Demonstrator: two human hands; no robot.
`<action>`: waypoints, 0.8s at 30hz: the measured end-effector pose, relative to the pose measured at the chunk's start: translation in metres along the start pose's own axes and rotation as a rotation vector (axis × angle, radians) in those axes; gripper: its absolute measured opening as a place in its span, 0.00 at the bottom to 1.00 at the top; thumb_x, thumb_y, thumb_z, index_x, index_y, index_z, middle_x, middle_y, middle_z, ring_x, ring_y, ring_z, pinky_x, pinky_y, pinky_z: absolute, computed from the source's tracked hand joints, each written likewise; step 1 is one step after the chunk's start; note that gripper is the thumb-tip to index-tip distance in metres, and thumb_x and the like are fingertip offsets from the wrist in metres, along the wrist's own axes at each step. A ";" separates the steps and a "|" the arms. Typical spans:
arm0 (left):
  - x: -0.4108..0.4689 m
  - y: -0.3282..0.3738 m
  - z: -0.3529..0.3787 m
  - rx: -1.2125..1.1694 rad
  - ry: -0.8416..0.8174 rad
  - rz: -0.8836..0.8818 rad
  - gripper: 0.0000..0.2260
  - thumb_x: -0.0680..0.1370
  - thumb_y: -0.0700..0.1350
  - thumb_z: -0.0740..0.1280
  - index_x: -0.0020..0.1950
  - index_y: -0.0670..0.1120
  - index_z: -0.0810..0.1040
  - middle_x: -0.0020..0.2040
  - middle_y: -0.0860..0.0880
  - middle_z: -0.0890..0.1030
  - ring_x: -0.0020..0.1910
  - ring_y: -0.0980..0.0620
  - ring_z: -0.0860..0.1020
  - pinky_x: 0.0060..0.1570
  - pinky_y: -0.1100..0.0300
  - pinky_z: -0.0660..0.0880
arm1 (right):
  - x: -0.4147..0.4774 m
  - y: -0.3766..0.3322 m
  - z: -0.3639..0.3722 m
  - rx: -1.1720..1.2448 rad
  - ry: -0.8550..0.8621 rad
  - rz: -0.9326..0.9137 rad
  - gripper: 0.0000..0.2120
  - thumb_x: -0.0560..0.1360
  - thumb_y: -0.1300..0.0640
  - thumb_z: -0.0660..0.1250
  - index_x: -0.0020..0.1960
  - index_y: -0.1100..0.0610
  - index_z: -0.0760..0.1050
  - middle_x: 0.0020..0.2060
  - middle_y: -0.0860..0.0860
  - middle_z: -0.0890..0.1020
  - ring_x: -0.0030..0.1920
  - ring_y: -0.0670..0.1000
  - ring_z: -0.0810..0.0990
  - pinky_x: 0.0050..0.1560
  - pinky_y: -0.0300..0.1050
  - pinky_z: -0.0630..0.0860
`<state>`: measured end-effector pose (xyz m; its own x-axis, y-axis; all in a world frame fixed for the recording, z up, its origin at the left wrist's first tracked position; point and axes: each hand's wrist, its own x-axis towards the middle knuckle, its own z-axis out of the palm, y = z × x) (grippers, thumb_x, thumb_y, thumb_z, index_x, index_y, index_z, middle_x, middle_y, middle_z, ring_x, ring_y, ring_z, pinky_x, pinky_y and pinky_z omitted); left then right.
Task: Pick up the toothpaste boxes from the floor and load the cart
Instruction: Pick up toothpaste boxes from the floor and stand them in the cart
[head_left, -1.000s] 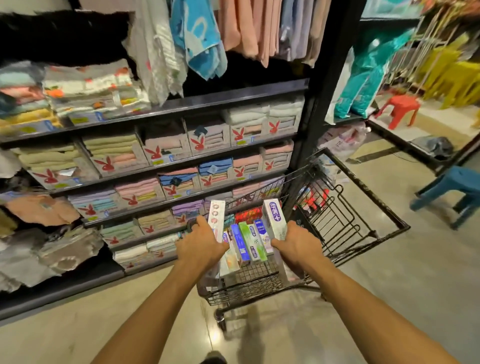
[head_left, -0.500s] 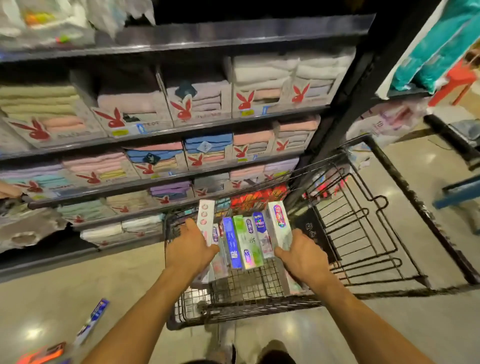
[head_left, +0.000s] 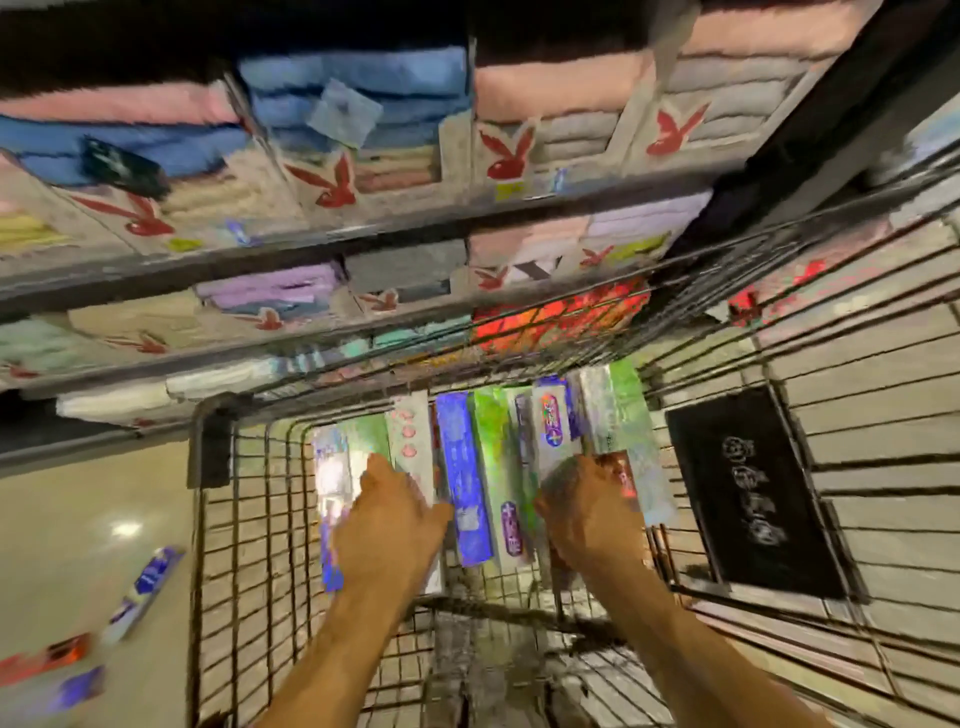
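My left hand (head_left: 389, 519) and right hand (head_left: 587, 514) are apart. Each grips one end of a side-by-side row of toothpaste boxes (head_left: 470, 478), held low inside the cart (head_left: 244, 519) towards its far left corner. A few loose boxes (head_left: 145, 582) lie on the floor (head_left: 78, 509) off the cart's left edge, blurred.

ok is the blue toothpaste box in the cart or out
In: the blue toothpaste box sits inside the cart, its wire walls around it, between left hand and right hand.
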<state>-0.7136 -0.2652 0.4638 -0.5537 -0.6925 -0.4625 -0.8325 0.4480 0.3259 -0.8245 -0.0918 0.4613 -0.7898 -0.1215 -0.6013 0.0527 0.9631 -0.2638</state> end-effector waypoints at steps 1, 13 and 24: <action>0.003 -0.002 0.009 -0.003 0.010 -0.019 0.25 0.72 0.59 0.71 0.52 0.48 0.60 0.54 0.44 0.78 0.53 0.38 0.81 0.43 0.51 0.71 | 0.008 0.001 0.004 -0.010 -0.010 -0.010 0.12 0.79 0.48 0.67 0.57 0.56 0.76 0.52 0.56 0.84 0.55 0.59 0.84 0.50 0.47 0.78; 0.016 -0.002 0.046 -0.017 0.040 0.049 0.19 0.77 0.58 0.69 0.56 0.50 0.62 0.52 0.50 0.73 0.45 0.47 0.78 0.37 0.54 0.72 | 0.038 -0.006 0.033 0.129 -0.024 -0.117 0.18 0.71 0.38 0.69 0.52 0.49 0.72 0.49 0.45 0.75 0.45 0.48 0.79 0.43 0.50 0.80; -0.016 0.029 -0.054 0.178 0.056 0.169 0.17 0.80 0.54 0.64 0.64 0.49 0.65 0.55 0.48 0.76 0.50 0.46 0.79 0.44 0.49 0.78 | 0.001 -0.023 -0.038 -0.085 0.036 -0.245 0.20 0.81 0.40 0.63 0.63 0.55 0.69 0.53 0.53 0.78 0.51 0.56 0.80 0.49 0.54 0.81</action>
<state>-0.7275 -0.2720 0.5256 -0.6877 -0.6272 -0.3656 -0.7209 0.6495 0.2417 -0.8499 -0.1050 0.4959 -0.7939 -0.3465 -0.4996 -0.1931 0.9229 -0.3332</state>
